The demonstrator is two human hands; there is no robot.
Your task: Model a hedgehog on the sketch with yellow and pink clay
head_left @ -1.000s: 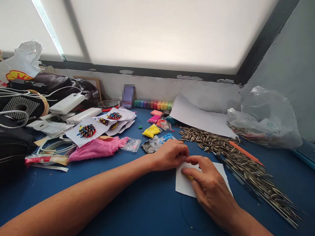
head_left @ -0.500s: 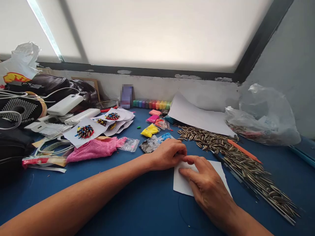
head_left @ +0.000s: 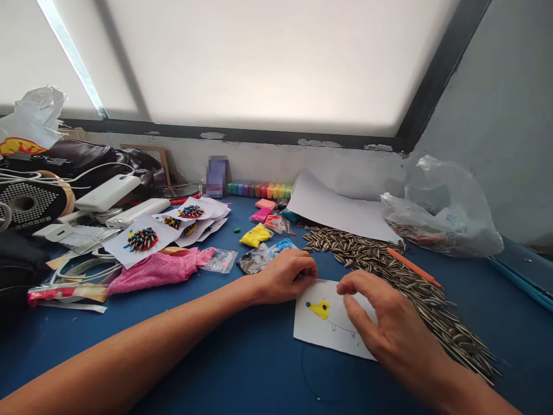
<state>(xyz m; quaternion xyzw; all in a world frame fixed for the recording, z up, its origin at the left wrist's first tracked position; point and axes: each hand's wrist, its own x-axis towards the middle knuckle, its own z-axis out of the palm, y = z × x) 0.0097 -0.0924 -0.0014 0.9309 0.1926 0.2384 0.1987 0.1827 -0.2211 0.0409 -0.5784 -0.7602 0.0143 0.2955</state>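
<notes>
A white sheet of paper (head_left: 309,327) lies in front of me with a pencil-drawn animal on it. Its pointed head is yellow clay (head_left: 318,309), with a blue nose and a dark eye; small feet are drawn below the body line. At the sheet's top left edge rests my left hand (head_left: 287,275), its fingers curled; what they hold, if anything, is hidden. My right hand (head_left: 384,317) hovers over the right part of the sheet, thumb and index finger apart with nothing visible between them. It covers part of the drawing.
Sunflower seeds (head_left: 432,300) spread along the right, with an orange pen (head_left: 415,268) on them. Bags of yellow clay (head_left: 256,235) and blue clay (head_left: 283,245) lie beyond my left hand. Finished cards (head_left: 166,227), a pink cloth (head_left: 155,271) and a power bank (head_left: 108,193) are at the left.
My right hand has moved right, away from my left hand, and its thumb and index finger have parted. The yellow head and drawn lines now show. The view has shifted slightly.
</notes>
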